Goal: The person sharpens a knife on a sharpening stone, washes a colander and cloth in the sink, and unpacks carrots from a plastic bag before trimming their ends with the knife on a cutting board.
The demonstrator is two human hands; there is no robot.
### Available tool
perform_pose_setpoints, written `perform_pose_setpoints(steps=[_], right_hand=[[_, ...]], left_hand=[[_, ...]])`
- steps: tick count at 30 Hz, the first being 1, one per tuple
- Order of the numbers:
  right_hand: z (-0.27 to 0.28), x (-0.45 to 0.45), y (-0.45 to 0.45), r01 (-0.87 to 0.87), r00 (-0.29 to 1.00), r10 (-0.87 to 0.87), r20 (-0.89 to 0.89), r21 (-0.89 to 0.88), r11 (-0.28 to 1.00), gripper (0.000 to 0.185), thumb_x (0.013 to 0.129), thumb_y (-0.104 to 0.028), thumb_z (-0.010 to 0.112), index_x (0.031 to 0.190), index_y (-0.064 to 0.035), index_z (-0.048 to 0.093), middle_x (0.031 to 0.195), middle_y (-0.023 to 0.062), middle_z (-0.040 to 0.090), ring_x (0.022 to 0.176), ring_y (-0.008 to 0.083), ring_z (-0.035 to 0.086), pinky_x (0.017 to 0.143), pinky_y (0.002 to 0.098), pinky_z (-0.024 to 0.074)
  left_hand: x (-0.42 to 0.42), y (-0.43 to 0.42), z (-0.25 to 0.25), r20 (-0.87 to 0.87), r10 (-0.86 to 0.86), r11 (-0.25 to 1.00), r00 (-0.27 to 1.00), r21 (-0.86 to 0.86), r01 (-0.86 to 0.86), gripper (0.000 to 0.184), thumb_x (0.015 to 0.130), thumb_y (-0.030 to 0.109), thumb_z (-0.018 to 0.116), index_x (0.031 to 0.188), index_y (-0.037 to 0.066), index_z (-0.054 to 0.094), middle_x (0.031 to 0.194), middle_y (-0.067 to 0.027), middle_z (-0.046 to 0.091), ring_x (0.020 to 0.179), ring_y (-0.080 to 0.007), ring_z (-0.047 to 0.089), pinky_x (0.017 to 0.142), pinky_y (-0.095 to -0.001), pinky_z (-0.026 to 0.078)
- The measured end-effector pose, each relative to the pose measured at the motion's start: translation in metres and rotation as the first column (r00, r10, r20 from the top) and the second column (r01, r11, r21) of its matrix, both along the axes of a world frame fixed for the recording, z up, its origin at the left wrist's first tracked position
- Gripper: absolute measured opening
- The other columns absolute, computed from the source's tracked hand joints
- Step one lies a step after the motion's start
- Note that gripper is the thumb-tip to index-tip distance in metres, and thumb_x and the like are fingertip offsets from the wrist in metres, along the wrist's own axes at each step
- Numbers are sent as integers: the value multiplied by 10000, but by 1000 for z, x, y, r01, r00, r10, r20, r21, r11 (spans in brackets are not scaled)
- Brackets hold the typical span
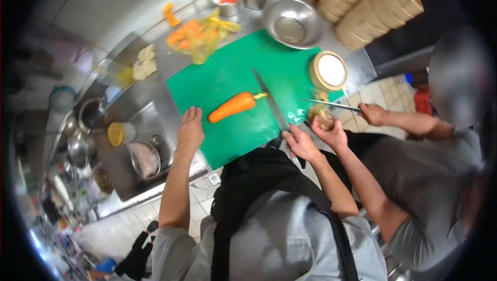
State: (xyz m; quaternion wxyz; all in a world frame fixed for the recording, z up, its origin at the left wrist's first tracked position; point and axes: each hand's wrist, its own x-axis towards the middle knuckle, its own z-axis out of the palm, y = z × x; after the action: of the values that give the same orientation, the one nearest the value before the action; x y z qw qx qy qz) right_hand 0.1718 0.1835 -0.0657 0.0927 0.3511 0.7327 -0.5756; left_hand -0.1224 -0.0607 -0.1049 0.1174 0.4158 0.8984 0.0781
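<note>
A whole orange carrot (232, 108) lies slantwise on the green cutting board (228, 143), its pale stem end pointing right. My right hand (300, 143) is closed around the handle of a kitchen knife (275, 106) near the board's front edge. The long blade reaches away from me, just past the carrot's stem end; whether it touches the stem I cannot tell. At the board's left edge, my left hand (191, 129) rests with fingers stretched out, apart from the carrot and holding nothing.
At right, a co-worker's hands hold a thin knife (336, 105) and a brownish wrapped lump (322, 118) close to my right hand. A steamer basket (316, 72), metal bowl (292, 23) and yellow bag (203, 40) border the board. A sink (150, 113) lies left.
</note>
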Motion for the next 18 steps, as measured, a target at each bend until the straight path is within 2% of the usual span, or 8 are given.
perform_pose_setpoints(steps=[4, 5, 6, 7, 9, 10, 17, 18], right_hand=[[4, -8, -21, 76, 997, -78, 26, 77, 994, 295, 1048, -315, 467, 1036, -21, 471, 576, 97, 570, 457, 177, 602, 441, 349, 482], [3, -12, -28, 83, 996, -87, 26, 125, 989, 287, 1047, -311, 469, 1025, -25, 468, 576, 109, 575, 457, 180, 605, 443, 357, 486], [5, -17, -36, 109, 993, -116, 27, 178, 978, 258, 1032, -273, 486, 1020, -16, 473, 628, 194, 609, 524, 309, 646, 504, 441, 502], [-2, -18, -44, 116, 992, -124, 36, 178, 977, 258, 1032, -273, 486, 1020, -16, 473, 628, 194, 609, 524, 309, 646, 504, 441, 502], [-16, -18, -54, 138, 990, -120, -68, 406, 904, 228, 1009, -228, 501, 1011, -2, 479, 701, 273, 615, 676, 459, 642, 603, 529, 491], [-12, -19, -59, 188, 982, -188, -32, 331, 925, 206, 992, -203, 510, 1024, -1, 490, 770, 314, 601, 813, 528, 595, 676, 578, 463], [-13, -6, -82, 245, 969, -235, -73, 396, 885, 196, 976, -198, 532, 1004, -5, 510, 824, 321, 603, 834, 522, 601, 680, 572, 469], [-22, -2, -84, 225, 974, -209, -85, 452, 863, 164, 984, -160, 545, 966, -2, 501, 731, 216, 625, 709, 410, 645, 618, 468, 496]], left_hand=[[1, 26, 36, 164, 41, 998, 986, 34, -48, 432, 950, 144, 542, 1369, 42, 529, 1395, -198, 533, 1294, -378, 497, 1074, -449, 425], [6, 38, 38, 171, -34, 977, 985, 211, -2, 453, 936, 185, 583, 1361, 39, 529, 1368, -202, 550, 1269, -387, 512, 1061, -448, 433], [11, 49, 41, 166, -108, 924, 980, 380, 37, 482, 921, 227, 625, 1353, 36, 530, 1341, -206, 566, 1244, -395, 527, 1048, -448, 440], [18, 61, 48, 181, -143, 917, 973, 394, 61, 553, 888, 249, 677, 1371, 42, 508, 1320, -214, 575, 1233, -394, 535, 1035, -452, 445], [27, 79, 47, 201, -193, 903, 961, 419, 93, 629, 854, 272, 730, 1389, 48, 486, 1299, -221, 585, 1222, -393, 543, 1022, -457, 450], [30, 86, 41, 188, -235, 902, 954, 409, 141, 661, 831, 232, 751, 1401, 62, 462, 1278, -207, 594, 1207, -377, 553, 1008, -453, 461], [-6, 85, 18, 172, -379, 880, 909, 371, 296, 693, 793, 131, 770, 1408, 106, 452, 1277, -171, 586, 1131, -376, 583, 941, -446, 499], [-10, 83, 19, 179, -407, 868, 896, 382, 318, 693, 793, 131, 770, 1408, 106, 452, 1277, -171, 586, 1131, -376, 583, 941, -446, 499]])
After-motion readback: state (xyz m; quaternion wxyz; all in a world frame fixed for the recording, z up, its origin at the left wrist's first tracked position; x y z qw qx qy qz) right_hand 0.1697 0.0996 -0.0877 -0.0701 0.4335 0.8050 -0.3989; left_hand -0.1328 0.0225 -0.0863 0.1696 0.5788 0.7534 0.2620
